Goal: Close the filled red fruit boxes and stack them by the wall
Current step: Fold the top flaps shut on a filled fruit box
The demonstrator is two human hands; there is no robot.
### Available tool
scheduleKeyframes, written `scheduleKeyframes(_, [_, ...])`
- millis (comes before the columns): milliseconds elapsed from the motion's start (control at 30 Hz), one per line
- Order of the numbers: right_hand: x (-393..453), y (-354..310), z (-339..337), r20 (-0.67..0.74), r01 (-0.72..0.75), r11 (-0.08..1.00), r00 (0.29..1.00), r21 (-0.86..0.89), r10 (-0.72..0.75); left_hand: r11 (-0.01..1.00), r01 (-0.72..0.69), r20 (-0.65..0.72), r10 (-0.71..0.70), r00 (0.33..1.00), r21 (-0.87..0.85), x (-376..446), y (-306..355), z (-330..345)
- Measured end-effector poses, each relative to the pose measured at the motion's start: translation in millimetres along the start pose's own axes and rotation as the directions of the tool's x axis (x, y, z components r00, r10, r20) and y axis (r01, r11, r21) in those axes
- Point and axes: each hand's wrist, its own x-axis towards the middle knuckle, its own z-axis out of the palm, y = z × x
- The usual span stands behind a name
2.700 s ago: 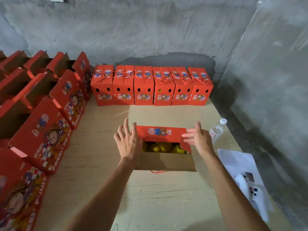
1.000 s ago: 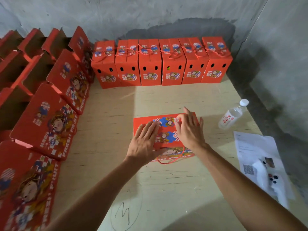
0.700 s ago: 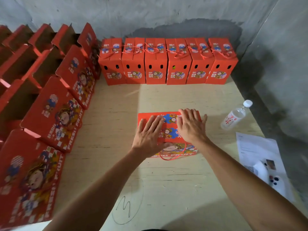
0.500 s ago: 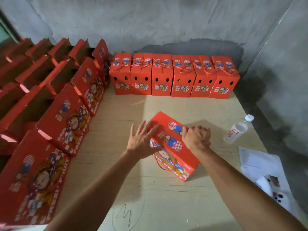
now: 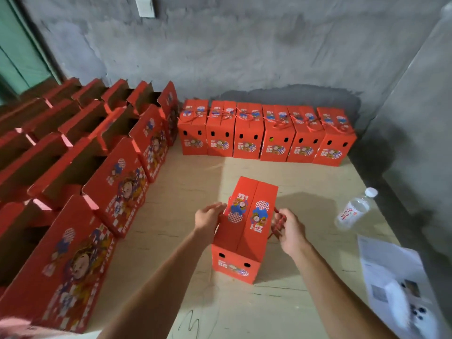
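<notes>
Hands frame a closed red fruit box (image 5: pixel 247 228) standing upright on the plywood table (image 5: pixel 293 302), well short of the row of six closed boxes (image 5: pixel 266 133) lined against the grey wall (image 5: pixel 244 50). Half a second earlier the box lay tipped on its broad face; a second ago it was flat, both palms pressing its flaps shut. Now it stands on its base, lid seam uppermost. The left hand (image 5: pixel 208 220) rests against the box's left side with fingers curled toward the red cord there, though whether it pinches the cord cannot be told. The right hand (image 5: pixel 287 228) grips the red cord handle (image 5: pixel 277 222) at the box's right side. Left of the box, open unfilled-looking boxes (image 5: pixel 117 182) wait in ranks; right of it lie a water bottle (image 5: pixel 354 209) and paper sheets (image 5: pixel 391 272). Closing appears done, leaving the carry to the wall.
</notes>
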Motion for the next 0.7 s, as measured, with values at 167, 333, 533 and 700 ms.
scheduleKeyframes(167, [-26,-56,39,0.176,0.251,0.909,0.964,-0.333,-0.202,0.856,-0.499,0.144,0.481,0.865,0.134,-35,53,37])
scheduleKeyframes(333, [-55,-60,85,0.373,0.387,0.843,0.895,-0.374,-0.245,-0.102,-0.714,0.6,0.632,0.491,0.693,-74,89,85])
scheduleKeyframes(533, [-55,-55,96,0.256,0.257,0.965,0.93,0.054,-0.262,-0.222,-0.692,0.632,0.653,0.418,0.687,-78,84,92])
scheduleKeyframes(700, [-36,-89,95,0.271,0.181,0.941,0.957,-0.284,-0.102,-0.182,-0.627,0.541,0.712,0.448,0.758,-78,85,94])
